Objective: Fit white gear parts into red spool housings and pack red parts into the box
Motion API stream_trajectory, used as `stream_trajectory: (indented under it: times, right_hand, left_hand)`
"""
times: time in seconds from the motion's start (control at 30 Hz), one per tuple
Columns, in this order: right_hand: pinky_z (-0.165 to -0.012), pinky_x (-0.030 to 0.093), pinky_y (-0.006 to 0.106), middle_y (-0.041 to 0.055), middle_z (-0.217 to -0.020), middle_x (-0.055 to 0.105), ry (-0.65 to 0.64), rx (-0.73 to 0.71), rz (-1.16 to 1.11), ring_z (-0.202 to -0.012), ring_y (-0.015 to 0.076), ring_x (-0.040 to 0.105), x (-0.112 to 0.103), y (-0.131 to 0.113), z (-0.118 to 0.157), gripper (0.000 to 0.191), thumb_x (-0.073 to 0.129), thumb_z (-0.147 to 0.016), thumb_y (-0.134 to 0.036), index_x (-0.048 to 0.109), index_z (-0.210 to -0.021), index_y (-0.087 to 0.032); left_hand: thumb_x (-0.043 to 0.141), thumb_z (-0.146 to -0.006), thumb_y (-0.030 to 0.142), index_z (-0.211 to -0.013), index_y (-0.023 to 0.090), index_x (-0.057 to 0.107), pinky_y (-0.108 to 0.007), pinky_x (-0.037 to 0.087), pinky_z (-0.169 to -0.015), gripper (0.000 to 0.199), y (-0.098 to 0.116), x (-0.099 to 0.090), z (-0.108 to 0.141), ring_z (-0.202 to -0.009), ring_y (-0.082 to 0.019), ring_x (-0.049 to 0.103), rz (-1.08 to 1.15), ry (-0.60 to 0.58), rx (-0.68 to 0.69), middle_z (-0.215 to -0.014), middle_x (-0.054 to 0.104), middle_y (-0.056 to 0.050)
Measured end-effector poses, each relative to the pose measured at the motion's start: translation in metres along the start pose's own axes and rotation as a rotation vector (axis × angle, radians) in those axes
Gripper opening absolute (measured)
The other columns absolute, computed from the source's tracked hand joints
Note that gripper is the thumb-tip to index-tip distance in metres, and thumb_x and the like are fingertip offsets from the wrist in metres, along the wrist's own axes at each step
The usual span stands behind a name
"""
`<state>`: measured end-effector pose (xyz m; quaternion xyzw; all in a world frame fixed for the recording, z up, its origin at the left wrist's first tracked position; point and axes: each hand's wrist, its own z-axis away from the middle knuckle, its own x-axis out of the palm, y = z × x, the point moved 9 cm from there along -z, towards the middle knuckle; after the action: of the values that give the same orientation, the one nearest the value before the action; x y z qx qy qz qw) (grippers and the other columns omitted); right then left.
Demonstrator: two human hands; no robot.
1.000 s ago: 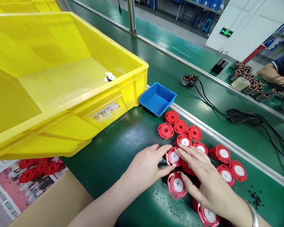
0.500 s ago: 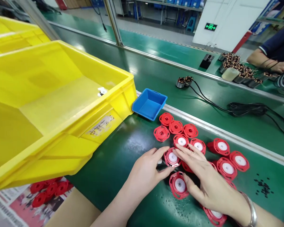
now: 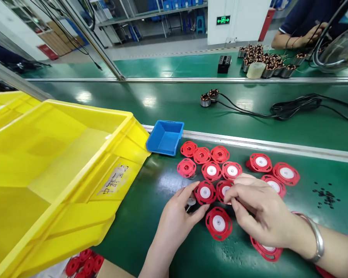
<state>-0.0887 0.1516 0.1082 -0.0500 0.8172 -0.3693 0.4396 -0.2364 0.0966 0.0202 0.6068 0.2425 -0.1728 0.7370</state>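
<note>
My left hand [image 3: 181, 210] curves its thumb and forefinger around the edges of a red part with a white gear [image 3: 205, 192]; a clear toothed piece [image 3: 190, 201] shows beneath its fingers. My right hand [image 3: 261, 208], with a metal bangle at the wrist, has thumb and forefinger pinched over another red part [image 3: 222, 189]; whatever is between the fingertips is too small to make out. Below lies a red part with a white gear [image 3: 219, 223]. Several more stand behind, and some red parts at the back, such as this one [image 3: 186, 167], show no white gear.
A large yellow bin [image 3: 104, 216] fills the left, beside a blue tray [image 3: 165, 138]. Small black bits [image 3: 327, 197] lie at the right. Beyond the metal rail are a black cable [image 3: 295, 106] and copper-wound cores [image 3: 205, 100]. A person's hand [image 3: 314, 34] is at the far right.
The camera view has turned. My right hand has drawn back from the part at my left hand, and its spread fingers have closed into a pinch over the neighbouring part.
</note>
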Motion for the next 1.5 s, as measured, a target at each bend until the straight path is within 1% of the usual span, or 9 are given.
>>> stream_trajectory:
  times: [0.17, 0.3, 0.6, 0.73, 0.9, 1.03, 1.17, 1.33, 1.5]
  right_hand:
    - [-0.09, 0.052, 0.043, 0.0137, -0.113, 0.065, -0.179, 0.042, 0.083, -0.108, 0.026, 0.059, 0.016, 0.004, 0.001, 0.054, 0.051, -0.078, -0.014, 0.052, -0.132, -0.014]
    - [-0.07, 0.052, 0.037, 0.0041, -0.073, 0.06, -0.018, 0.012, 0.029, -0.07, 0.0192, 0.056, 0.002, 0.0, -0.001, 0.024, 0.048, -0.083, -0.015, 0.064, -0.1, -0.017]
    - [-0.069, 0.051, 0.034, 0.0017, -0.065, 0.059, 0.041, -0.012, -0.051, -0.065, 0.0176, 0.055, 0.0, 0.003, -0.004, 0.021, 0.046, -0.082, -0.013, 0.065, -0.091, -0.017]
    - [-0.091, 0.051, 0.041, 0.0142, -0.109, 0.067, -0.098, 0.028, -0.011, -0.108, 0.0255, 0.06, 0.014, 0.008, -0.001, 0.048, 0.05, -0.076, -0.014, 0.057, -0.124, -0.012]
    - [-0.075, 0.053, 0.037, 0.0018, -0.068, 0.061, 0.063, 0.018, -0.091, -0.068, 0.0188, 0.058, -0.002, 0.007, 0.001, 0.027, 0.044, -0.076, -0.009, 0.064, -0.092, -0.018]
    - [-0.095, 0.049, 0.045, 0.0154, -0.113, 0.066, -0.101, 0.026, -0.036, -0.109, 0.0262, 0.059, 0.012, 0.008, -0.001, 0.051, 0.046, -0.073, -0.013, 0.058, -0.122, -0.011]
    - [-0.074, 0.053, 0.039, 0.0021, -0.066, 0.06, 0.05, -0.003, -0.084, -0.065, 0.019, 0.056, -0.003, 0.007, -0.003, 0.025, 0.042, -0.075, -0.011, 0.063, -0.085, -0.02]
    - [-0.085, 0.052, 0.04, 0.0133, -0.102, 0.067, -0.056, -0.035, -0.02, -0.1, 0.0244, 0.061, 0.006, 0.003, -0.003, 0.046, 0.044, -0.073, -0.011, 0.061, -0.116, -0.011]
    - [-0.068, 0.051, 0.036, 0.0027, -0.069, 0.06, 0.054, 0.002, -0.042, -0.067, 0.0191, 0.055, -0.002, 0.008, 0.0, 0.03, 0.043, -0.074, -0.011, 0.064, -0.095, -0.017]
  left_hand:
    - [0.071, -0.084, 0.03, -0.127, 0.026, 0.059, -0.033, 0.055, -0.09, 0.046, 0.002, 0.0, 0.0, -0.098, -0.019, 0.067, 0.007, -0.001, 0.014, -0.118, 0.068, -0.003]
    - [0.07, -0.084, 0.029, -0.128, 0.026, 0.058, -0.032, 0.054, -0.089, 0.045, 0.001, 0.0, -0.001, -0.096, -0.018, 0.067, 0.026, 0.002, -0.001, -0.117, 0.067, -0.003]
    - [0.068, -0.084, 0.033, -0.127, 0.026, 0.058, -0.033, 0.055, -0.085, 0.044, -0.001, 0.002, -0.001, -0.09, -0.017, 0.066, -0.009, -0.005, -0.019, -0.111, 0.068, -0.003]
    - [0.068, -0.084, 0.035, -0.126, 0.026, 0.059, -0.035, 0.056, -0.087, 0.044, -0.001, 0.001, 0.0, -0.093, -0.019, 0.067, -0.024, 0.004, -0.013, -0.111, 0.069, -0.003]
    - [0.069, -0.083, 0.037, -0.124, 0.026, 0.06, -0.035, 0.057, -0.085, 0.043, 0.001, -0.001, -0.001, -0.091, -0.02, 0.068, -0.042, 0.023, -0.022, -0.107, 0.071, -0.003]
    - [0.068, -0.083, 0.035, -0.124, 0.027, 0.061, -0.034, 0.057, -0.084, 0.042, 0.006, 0.0, -0.001, -0.09, -0.019, 0.068, -0.041, 0.022, 0.005, -0.104, 0.071, -0.002]
    - [0.069, -0.083, 0.037, -0.123, 0.027, 0.061, -0.032, 0.056, -0.083, 0.042, 0.004, 0.002, 0.0, -0.089, -0.019, 0.067, -0.047, 0.004, -0.013, -0.103, 0.07, -0.001]
    - [0.067, -0.085, 0.035, -0.125, 0.027, 0.059, -0.032, 0.056, -0.084, 0.042, 0.004, 0.003, 0.0, -0.088, -0.018, 0.067, -0.063, -0.005, 0.001, -0.103, 0.07, -0.001]
    - [0.069, -0.084, 0.039, -0.123, 0.027, 0.061, -0.032, 0.057, -0.081, 0.042, 0.005, 0.001, 0.001, -0.087, -0.019, 0.067, -0.08, 0.01, 0.0, -0.1, 0.07, -0.001]
